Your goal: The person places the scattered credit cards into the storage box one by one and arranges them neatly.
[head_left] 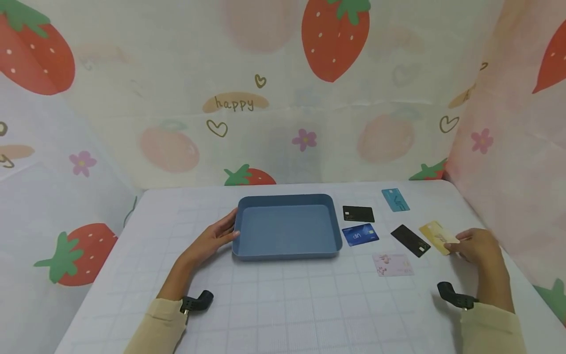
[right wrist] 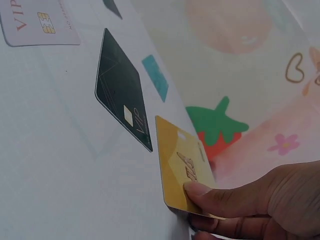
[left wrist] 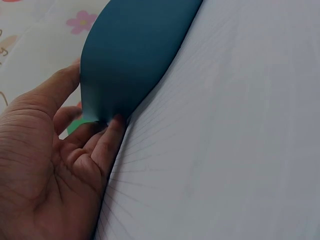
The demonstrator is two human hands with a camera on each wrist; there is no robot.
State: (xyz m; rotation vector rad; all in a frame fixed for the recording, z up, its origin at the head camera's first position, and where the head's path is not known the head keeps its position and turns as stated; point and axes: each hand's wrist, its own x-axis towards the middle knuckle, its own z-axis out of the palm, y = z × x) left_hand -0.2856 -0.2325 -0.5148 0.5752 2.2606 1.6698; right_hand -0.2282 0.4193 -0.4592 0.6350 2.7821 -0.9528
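My right hand (head_left: pixel 479 247) pinches the near right end of a gold card (head_left: pixel 435 236), thumb on its printed face and fingers underneath. In the right wrist view that card (right wrist: pixel 181 165) is tilted, its held edge raised off the table. Beside it lies a black VIP card (head_left: pixel 410 241). On the other side, my left hand (head_left: pixel 216 238) holds the left wall of a shallow blue tray (head_left: pixel 287 257). The left wrist view has the thumb at the rim of the tray (left wrist: pixel 135 55) and curled fingers against its outer wall. Nothing lies in the tray.
Right of the tray lie another black card (head_left: pixel 358 214), a dark blue VIP card (head_left: pixel 360 234), a teal VIP card (head_left: pixel 395 200) and a pale pink card (head_left: pixel 392 265). Fabric printed with strawberries surrounds the white table (head_left: pixel 283 305) at the back and sides.
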